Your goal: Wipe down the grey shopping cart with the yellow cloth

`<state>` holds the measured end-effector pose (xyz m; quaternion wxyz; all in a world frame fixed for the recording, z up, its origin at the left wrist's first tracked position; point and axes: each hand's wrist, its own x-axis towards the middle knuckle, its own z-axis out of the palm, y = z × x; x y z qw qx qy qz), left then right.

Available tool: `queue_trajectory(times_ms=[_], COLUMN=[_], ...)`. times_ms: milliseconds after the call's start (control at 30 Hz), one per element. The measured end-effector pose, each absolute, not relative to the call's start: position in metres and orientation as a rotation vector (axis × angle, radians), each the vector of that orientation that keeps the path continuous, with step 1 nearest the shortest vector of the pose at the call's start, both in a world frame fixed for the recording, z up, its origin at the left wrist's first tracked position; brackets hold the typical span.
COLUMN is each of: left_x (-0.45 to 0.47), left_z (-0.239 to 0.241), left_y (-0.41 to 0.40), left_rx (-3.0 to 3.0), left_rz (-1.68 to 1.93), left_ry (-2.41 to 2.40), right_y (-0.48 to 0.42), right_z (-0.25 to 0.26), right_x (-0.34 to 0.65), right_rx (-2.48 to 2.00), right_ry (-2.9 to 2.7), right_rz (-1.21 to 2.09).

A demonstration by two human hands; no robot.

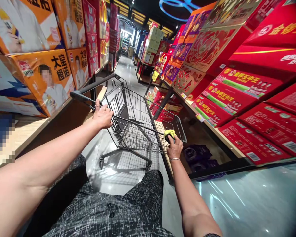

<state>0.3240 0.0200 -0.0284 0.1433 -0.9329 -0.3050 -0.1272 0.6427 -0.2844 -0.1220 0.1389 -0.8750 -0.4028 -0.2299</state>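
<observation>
A black wire shopping cart [138, 128] stands sideways in front of me, its handle [85, 91] to the left and its basket holding nothing that I can see. My left hand [103, 115] is closed on the cart's frame, just below the handle end. At the right part of the cart's near rail, my right hand [174, 146] grips a yellow-green cloth [169, 133] with a dark part under it. The cloth touches the rail. A thin bracelet [174, 159] circles my right wrist. The fingertips of my right hand are partly hidden.
Orange drink cartons [44, 79] are stacked on a wooden shelf [39, 131] at the left. Red gift boxes [219, 95] fill the right shelf, with purple packs [198, 154] beneath. A tiled aisle [127, 67] runs away between more stacked goods.
</observation>
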Motion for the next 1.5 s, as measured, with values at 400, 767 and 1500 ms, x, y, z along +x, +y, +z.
queue_trajectory(times_ms=[400, 767, 1500], left_x=[0.380, 0.378, 0.374], left_z=[-0.050, -0.056, -0.059], left_y=[-0.012, -0.006, 0.085], left_rx=[-3.148, -3.242, -3.279], left_rz=[-0.397, -0.614, -0.577], left_ry=[-0.619, -0.585, -0.625], right_y=[-0.155, -0.201, -0.200], right_z=[-0.140, -0.263, -0.238], right_x=[0.554, 0.564, 0.561], right_rx=[-2.140, -2.392, -2.436], right_ry=[-1.875, -2.022, -1.897], right_rz=[-0.594, -0.225, -0.404])
